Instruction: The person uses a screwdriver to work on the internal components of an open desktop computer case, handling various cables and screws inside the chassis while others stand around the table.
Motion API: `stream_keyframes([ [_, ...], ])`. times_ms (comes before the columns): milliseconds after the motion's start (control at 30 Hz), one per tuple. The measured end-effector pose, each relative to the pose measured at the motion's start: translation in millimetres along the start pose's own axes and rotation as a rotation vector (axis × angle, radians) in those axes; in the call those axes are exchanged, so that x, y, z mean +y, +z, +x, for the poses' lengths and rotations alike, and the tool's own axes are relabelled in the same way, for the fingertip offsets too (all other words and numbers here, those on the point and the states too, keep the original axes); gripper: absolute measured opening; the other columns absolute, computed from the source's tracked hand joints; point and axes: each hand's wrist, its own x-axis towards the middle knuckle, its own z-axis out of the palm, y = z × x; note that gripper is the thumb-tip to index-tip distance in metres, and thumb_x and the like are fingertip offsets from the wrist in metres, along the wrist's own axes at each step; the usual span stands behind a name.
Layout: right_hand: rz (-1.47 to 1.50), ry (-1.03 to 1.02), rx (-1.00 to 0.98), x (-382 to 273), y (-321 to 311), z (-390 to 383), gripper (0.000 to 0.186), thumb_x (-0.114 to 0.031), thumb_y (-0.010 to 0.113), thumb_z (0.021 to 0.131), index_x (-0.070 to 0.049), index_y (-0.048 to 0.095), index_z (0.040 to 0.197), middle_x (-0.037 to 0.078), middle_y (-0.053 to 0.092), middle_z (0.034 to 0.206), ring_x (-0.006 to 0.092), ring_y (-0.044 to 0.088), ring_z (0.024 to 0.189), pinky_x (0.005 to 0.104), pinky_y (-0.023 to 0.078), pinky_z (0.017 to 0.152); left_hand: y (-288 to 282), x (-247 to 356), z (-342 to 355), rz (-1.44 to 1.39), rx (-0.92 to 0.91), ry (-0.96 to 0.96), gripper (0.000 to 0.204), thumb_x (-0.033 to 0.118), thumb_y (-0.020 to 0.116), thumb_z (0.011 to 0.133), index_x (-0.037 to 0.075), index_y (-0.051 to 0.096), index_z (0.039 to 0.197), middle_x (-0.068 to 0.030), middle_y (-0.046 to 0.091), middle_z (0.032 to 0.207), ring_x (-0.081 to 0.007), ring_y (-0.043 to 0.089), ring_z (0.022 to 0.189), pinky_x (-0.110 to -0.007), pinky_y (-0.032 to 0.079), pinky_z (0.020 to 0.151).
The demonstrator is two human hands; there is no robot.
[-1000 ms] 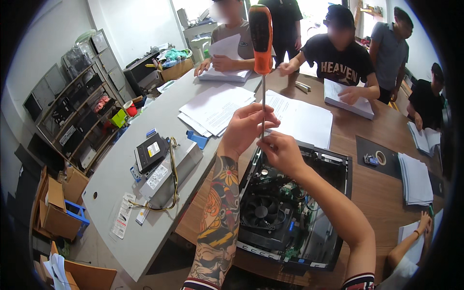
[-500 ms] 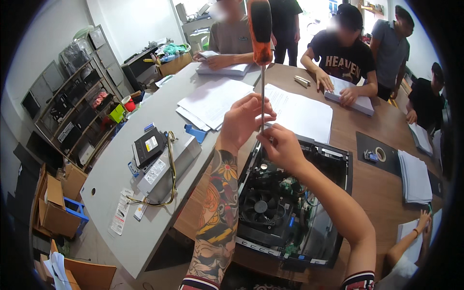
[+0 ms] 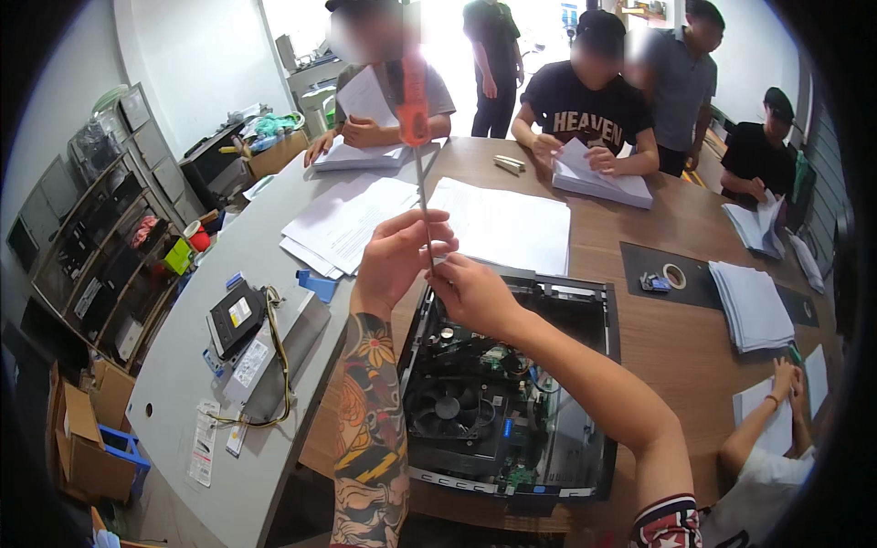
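A screwdriver (image 3: 415,114) with an orange-red handle points handle-up, its thin shaft slightly tilted. My right hand (image 3: 477,290) pinches the low end of the shaft, and its fingers hide the tip. Beside the shaft, my left hand (image 3: 399,256) is half curled with its fingers apart; whether they touch the metal is hard to see. Both hands are above the far left part of an opened black computer case (image 3: 610,393). Inside lie a round cooling fan (image 3: 448,406) and green circuit boards (image 3: 523,476). My right forearm crosses over the case.
On the grey table left are a metal power supply (image 3: 260,365) with cables, a black optical drive (image 3: 236,315) and paper stacks (image 3: 343,219). A tape roll (image 3: 673,276) lies on a black mat (image 3: 630,260). Several people handle paper around the table. Cardboard boxes (image 3: 87,457) stand at the left.
The view has swung right, so everything sits further left. The screwdriver leans a little more to the left. The people at the far side now lift sheets from their stacks.
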Motion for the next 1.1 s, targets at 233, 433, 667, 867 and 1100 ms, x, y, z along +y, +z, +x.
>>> stream_keyframes([
  [233, -0.088, 0.061, -0.02, -5, -9, -3, 0.022, -0.025, 0.053, 0.096, -0.005, 0.06, 0.102, 0.014, 0.061, 0.098, 0.0372, 0.063, 0.087, 0.048, 0.051, 0.073, 10, -4, 6, -0.043, 0.001, 0.021, 0.031, 0.02, 0.06, 0.094, -0.005, 0.065, 0.111, -0.0143, 0.068, 0.095, -0.0273, 0.065, 0.094, -0.041, 0.049, 0.09],
  [433, -0.054, 0.091, 0.01, -13, -11, -3, 0.031, -0.034, 0.057, 0.095, -0.005, 0.064, 0.09, 0.012, 0.061, 0.092, 0.0341, 0.063, 0.081, 0.0456, 0.05, 0.069, -3, -7, 4, 0.106, 0.064, 0.036, 0.024, 0.016, 0.066, 0.091, -0.003, 0.066, 0.106, -0.0126, 0.068, 0.094, -0.0244, 0.066, 0.093, -0.04, 0.052, 0.088],
  [667, -0.038, 0.128, 0.005, -12, -10, -4, 0.03, -0.035, 0.059, 0.094, -0.006, 0.066, 0.093, 0.011, 0.063, 0.089, 0.0331, 0.064, 0.08, 0.0454, 0.05, 0.069, 10, -9, 7, 0.146, 0.038, 0.09, 0.022, 0.016, 0.069, 0.089, 0.0, 0.065, 0.104, -0.0143, 0.065, 0.104, -0.0243, 0.065, 0.097, -0.039, 0.054, 0.086],
  [867, 0.008, 0.084, 0.043, -8, -7, -5, 0.026, -0.032, 0.059, 0.094, -0.007, 0.066, 0.096, 0.012, 0.064, 0.092, 0.0348, 0.064, 0.082, 0.0458, 0.051, 0.071, 11, -1, 4, -0.012, -0.033, -0.03, 0.028, 0.024, 0.065, 0.093, 0.0, 0.064, 0.106, -0.0137, 0.065, 0.103, -0.0257, 0.064, 0.101, -0.042, 0.052, 0.089],
  [1100, 0.052, 0.189, -0.023, -8, -13, -3, 0.026, -0.031, 0.06, 0.093, -0.007, 0.068, 0.092, 0.013, 0.064, 0.085, 0.033, 0.064, 0.081, 0.0431, 0.05, 0.07, 2, -9, 5, 0.064, 0.03, 0.003, 0.024, 0.02, 0.064, 0.093, -0.001, 0.066, 0.106, -0.0104, 0.067, 0.097, -0.0228, 0.065, 0.094, -0.038, 0.051, 0.089],
])
